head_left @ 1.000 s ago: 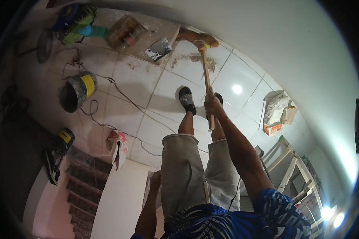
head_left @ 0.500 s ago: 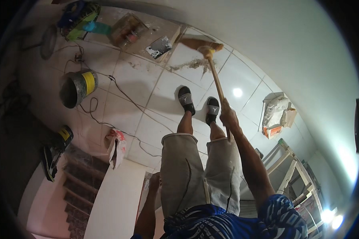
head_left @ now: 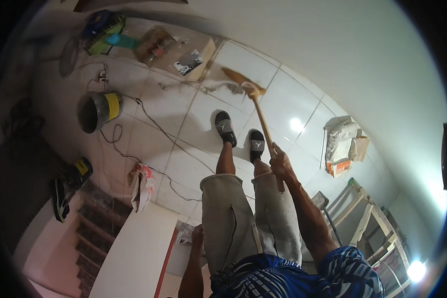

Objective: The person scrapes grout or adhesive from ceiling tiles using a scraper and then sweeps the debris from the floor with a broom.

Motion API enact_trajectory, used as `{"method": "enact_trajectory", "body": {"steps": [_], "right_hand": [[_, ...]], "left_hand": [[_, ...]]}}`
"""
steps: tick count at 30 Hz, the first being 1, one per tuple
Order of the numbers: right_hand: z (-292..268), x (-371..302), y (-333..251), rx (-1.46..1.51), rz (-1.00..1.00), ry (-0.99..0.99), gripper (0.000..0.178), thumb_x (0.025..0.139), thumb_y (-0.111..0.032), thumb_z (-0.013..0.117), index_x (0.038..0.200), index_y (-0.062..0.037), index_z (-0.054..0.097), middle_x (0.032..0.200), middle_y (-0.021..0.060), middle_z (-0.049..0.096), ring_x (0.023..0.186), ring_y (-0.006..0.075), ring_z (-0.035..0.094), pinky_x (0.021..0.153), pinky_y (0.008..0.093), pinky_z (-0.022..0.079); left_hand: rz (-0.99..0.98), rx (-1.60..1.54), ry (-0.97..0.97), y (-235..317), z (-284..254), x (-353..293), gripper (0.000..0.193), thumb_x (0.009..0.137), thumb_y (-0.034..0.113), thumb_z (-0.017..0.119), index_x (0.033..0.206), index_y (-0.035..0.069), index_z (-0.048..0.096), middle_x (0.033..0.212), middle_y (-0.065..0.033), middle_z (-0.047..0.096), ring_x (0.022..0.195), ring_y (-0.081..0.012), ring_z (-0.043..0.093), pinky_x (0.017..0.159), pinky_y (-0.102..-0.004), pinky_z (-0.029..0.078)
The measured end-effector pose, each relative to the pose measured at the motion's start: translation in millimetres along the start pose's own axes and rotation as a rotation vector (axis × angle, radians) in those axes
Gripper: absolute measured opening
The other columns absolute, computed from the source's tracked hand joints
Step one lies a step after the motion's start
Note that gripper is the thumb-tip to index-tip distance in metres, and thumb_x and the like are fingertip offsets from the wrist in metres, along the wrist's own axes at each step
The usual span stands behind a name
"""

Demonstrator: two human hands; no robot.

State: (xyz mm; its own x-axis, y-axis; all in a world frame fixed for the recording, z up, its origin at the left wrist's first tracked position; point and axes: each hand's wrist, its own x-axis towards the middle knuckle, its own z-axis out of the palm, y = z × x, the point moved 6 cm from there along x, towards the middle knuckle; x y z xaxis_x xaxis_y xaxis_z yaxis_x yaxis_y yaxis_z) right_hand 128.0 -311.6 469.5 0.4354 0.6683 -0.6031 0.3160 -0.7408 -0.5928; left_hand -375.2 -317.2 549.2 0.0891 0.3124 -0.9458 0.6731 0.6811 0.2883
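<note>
My right hand (head_left: 280,164) is closed around the wooden handle of a broom (head_left: 262,116). The brown broom head rests on the white tiles ahead of my feet, touching or right beside a streak of grey dirt (head_left: 221,88). The handle's lower end sticks out past my fist, over my right trouser leg. Beside my left thigh hangs my left hand (head_left: 197,235); its fingers are too hidden to show whether they hold anything. My sandalled feet stand on the tiles short of the dirt.
A long box (head_left: 203,59) carrying tools and a bag lies beyond the dirt. Left are a bucket (head_left: 99,110) and a trailing cable (head_left: 156,120). A torn sack (head_left: 341,141) lies right, near wooden frames (head_left: 355,211). Stairs (head_left: 97,238) descend at lower left.
The broom head has come toward me from beyond the dirt onto its near right part, and my right hand has drawn back with the handle. The streak of dirt looks narrower.
</note>
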Motion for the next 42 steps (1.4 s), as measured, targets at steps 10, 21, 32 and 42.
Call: {"method": "enact_trajectory", "body": {"steps": [10, 21, 32, 42], "right_hand": [[12, 64, 66, 0.975, 0.019, 0.19, 0.022, 0.089, -0.017, 0.048, 0.071, -0.0049, 0.046, 0.062, 0.0052, 0.049, 0.05, 0.0184, 0.05, 0.043, 0.034, 0.043], [-16, -30, -85, 0.71, 0.466, -0.087, 0.031, 0.095, -0.024, 0.045, 0.118, -0.0046, 0.052, 0.063, 0.0011, 0.049, 0.047, 0.0121, 0.049, 0.042, 0.0307, 0.044], [-207, 137, -160, 0.665, 0.176, -0.265, 0.048, 0.099, -0.036, 0.046, 0.136, -0.0054, 0.045, 0.066, -0.0022, 0.047, 0.048, 0.0041, 0.039, 0.04, 0.0204, 0.034], [-105, 459, -359, 0.098, -0.313, -0.423, 0.038, 0.097, -0.035, 0.043, 0.082, -0.0011, 0.053, 0.062, 0.0034, 0.051, 0.05, 0.0123, 0.048, 0.047, 0.0285, 0.042]], "left_hand": [[-0.106, 0.012, -0.052, 14, 72, -11, 0.042, 0.091, 0.048, 0.052, 0.104, 0.009, 0.062, 0.072, 0.0009, 0.055, 0.061, -0.0101, 0.052, 0.056, -0.0278, 0.044], [-0.167, -0.076, 0.056, 51, 51, -13, 0.041, 0.091, 0.047, 0.052, 0.102, 0.009, 0.063, 0.073, 0.0007, 0.055, 0.063, -0.0103, 0.052, 0.057, -0.028, 0.044], [-0.318, -0.111, 0.064, 103, 5, 13, 0.04, 0.091, 0.045, 0.052, 0.099, 0.008, 0.063, 0.074, 0.0006, 0.056, 0.064, -0.0105, 0.052, 0.058, -0.0281, 0.044], [-0.328, -0.155, 0.107, 171, -58, 22, 0.039, 0.091, 0.044, 0.052, 0.098, 0.007, 0.063, 0.075, 0.0005, 0.056, 0.066, -0.0106, 0.053, 0.059, -0.0282, 0.044]]}}
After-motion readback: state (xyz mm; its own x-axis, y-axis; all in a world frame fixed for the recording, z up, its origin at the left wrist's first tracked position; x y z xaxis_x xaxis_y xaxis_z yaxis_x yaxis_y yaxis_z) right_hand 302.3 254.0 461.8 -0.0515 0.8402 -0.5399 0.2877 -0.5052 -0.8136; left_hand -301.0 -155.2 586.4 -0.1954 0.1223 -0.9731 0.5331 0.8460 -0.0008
